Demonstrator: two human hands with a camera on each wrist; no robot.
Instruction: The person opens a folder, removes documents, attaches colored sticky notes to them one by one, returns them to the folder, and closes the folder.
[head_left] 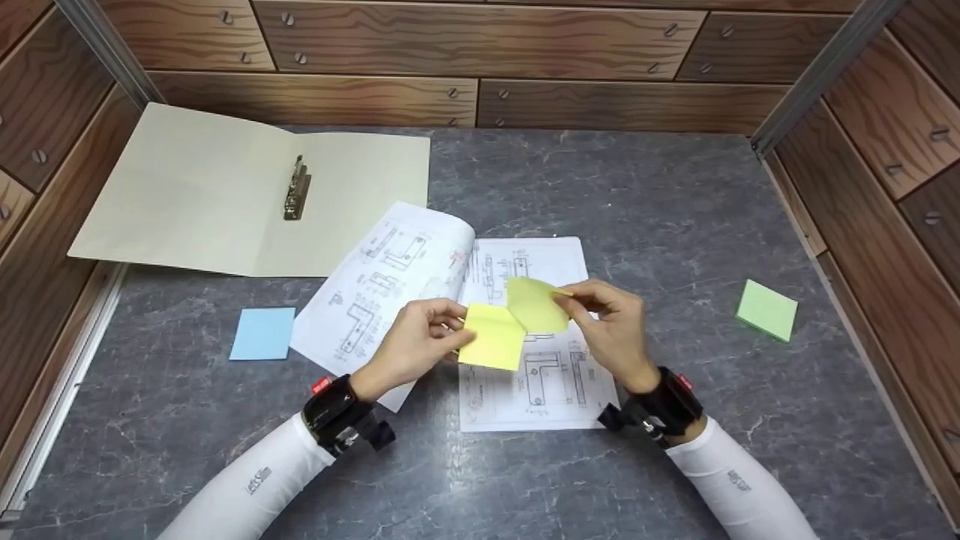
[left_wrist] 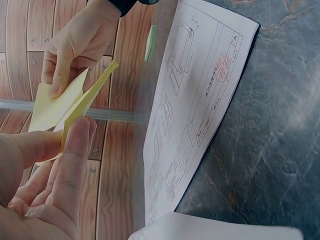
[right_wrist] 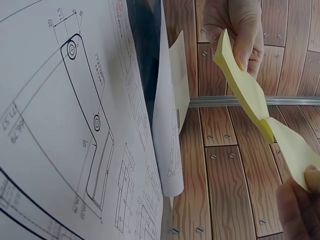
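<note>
My left hand [head_left: 415,339] pinches a pad of yellow sticky notes [head_left: 491,345] by its left edge, above the open drawings. The thumb lies on top of the pad. My right hand [head_left: 613,330] pinches the top yellow sheet [head_left: 537,304], which is bent up and to the right. In the right wrist view the sheet [right_wrist: 292,147] still meets the pad [right_wrist: 245,90] at one end. Beneath both hands lie printed technical drawings [head_left: 495,405], with the left page [head_left: 337,315] turned over and curling at the fold.
An open cream folder [head_left: 195,187] with a metal clip [head_left: 298,191] lies at the back left. A blue sticky-note pad [head_left: 262,334] sits left of the drawings, and a green pad [head_left: 766,310] at the far right. Wood-patterned walls [head_left: 480,45] bound the grey marbled table [head_left: 637,195].
</note>
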